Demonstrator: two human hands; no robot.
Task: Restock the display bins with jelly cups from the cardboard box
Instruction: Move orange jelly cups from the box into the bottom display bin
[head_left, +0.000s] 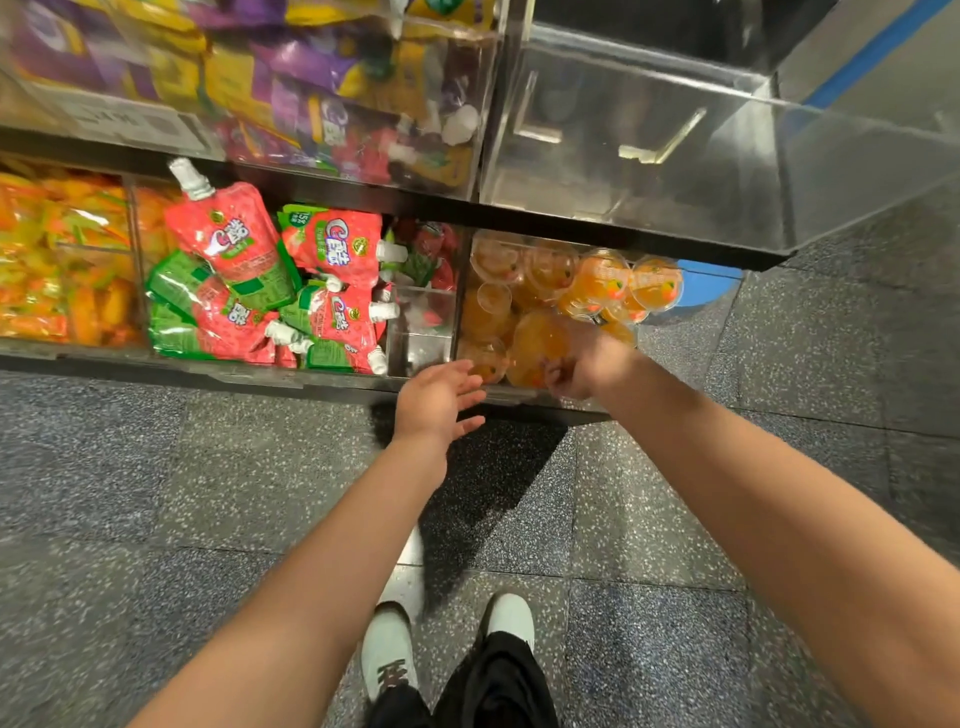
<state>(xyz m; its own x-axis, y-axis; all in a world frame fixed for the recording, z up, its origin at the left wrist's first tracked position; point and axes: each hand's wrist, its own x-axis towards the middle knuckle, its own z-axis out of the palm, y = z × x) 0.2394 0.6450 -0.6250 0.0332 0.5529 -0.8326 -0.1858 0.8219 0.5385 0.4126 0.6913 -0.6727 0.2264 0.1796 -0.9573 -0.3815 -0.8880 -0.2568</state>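
1. Left hand (436, 400) — fingers straight and spread, holding nothing — hovers at the front edge of the cup bin (519, 397).
2. Right hand (582, 366) reaches into that bin, fingers curled among the cups (597, 283); whether it grips one, I cannot tell.
3. Orange cups fill the lower right bin, beside the pouches (270, 291).
4. Upper bin (649, 130) sits above the cups.

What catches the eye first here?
Two bare arms reach into a bin of orange jelly cups at lower right; the right hand holds one, the left hand is open beside it. Left of that, bright red pouches fill a bin.
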